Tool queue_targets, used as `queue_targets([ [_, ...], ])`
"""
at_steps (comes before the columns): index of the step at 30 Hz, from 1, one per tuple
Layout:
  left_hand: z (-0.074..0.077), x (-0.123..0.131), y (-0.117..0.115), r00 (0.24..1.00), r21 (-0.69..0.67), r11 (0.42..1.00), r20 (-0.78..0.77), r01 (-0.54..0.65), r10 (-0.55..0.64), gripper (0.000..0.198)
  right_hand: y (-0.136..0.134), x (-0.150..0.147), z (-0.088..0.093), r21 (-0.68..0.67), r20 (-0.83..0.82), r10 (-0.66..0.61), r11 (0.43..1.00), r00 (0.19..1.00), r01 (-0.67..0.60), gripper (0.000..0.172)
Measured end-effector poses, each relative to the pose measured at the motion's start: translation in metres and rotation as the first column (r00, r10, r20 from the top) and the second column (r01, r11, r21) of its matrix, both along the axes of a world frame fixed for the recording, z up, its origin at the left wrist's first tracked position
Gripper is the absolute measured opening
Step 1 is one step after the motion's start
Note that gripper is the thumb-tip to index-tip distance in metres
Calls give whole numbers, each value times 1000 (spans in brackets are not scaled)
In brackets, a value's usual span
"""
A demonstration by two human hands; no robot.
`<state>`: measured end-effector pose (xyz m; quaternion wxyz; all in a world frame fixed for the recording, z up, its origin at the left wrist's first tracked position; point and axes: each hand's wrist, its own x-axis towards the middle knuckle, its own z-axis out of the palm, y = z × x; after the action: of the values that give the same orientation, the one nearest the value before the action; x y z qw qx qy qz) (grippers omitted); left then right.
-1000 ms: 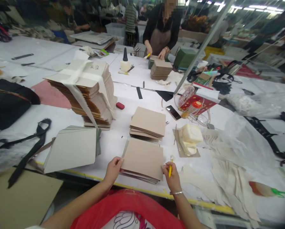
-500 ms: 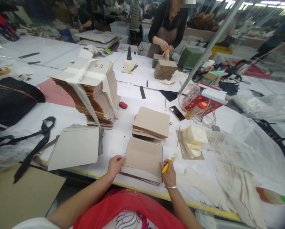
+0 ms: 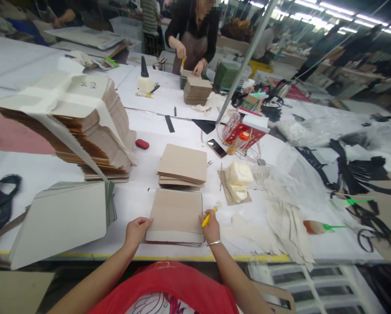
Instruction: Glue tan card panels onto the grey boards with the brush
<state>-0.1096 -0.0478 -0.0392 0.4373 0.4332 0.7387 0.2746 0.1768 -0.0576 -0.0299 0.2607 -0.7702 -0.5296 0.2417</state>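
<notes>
A beige sheet point(image 3: 177, 211) lies over a grey board, leaving a pale strip point(image 3: 176, 236) bare along the near side; more boards are stacked underneath. My left hand point(image 3: 137, 231) is closed, thumb and fingers pinching the sheet's left edge. At the opposite edge, my right hand point(image 3: 211, 229) is wrapped around a small yellow-handled brush point(image 3: 209, 216), bristles pointing up and away, while its fingertips touch the sheet's right side. Just beyond sits a pile of beige boards point(image 3: 182, 162). A block-shaped tub of cream-coloured glue point(image 3: 239, 174) stands to the right on a piece of cardboard.
Grey boards point(image 3: 64, 218) are fanned out at left, before a tall strapped stack point(image 3: 94, 113). A phone point(image 3: 217, 148), a red bag point(image 3: 248, 131) and a metal pole point(image 3: 244, 65) stand beyond. Fabric pieces point(image 3: 287, 226) lie at right. A co-worker point(image 3: 195, 39) works across the table.
My view has swung right, so the things on the table appear further left. Both hands stay at the sheet's edges. The co-worker's hands have moved apart, one raised with a yellow tool.
</notes>
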Motion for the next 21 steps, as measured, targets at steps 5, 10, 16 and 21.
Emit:
queue_targets([
  [5,3,2,1,1000,-20,1000,-24,8,-8,32,2,-1,2,-52,31,-11,999,999,13,26],
  [10,5,5,4,997,-16,1000,-77,18,-20,29,6,-3,3,-112,106,10,994,994,2,28],
  [16,9,1,6,913,144,969,-385,202,-133,18,10,2,19,11,262,54,998,964,-58,38],
  [21,17,-1,7,669,263,726,-657,636,-348,27,21,-12,62,150,-81,129,982,988,-116,47],
])
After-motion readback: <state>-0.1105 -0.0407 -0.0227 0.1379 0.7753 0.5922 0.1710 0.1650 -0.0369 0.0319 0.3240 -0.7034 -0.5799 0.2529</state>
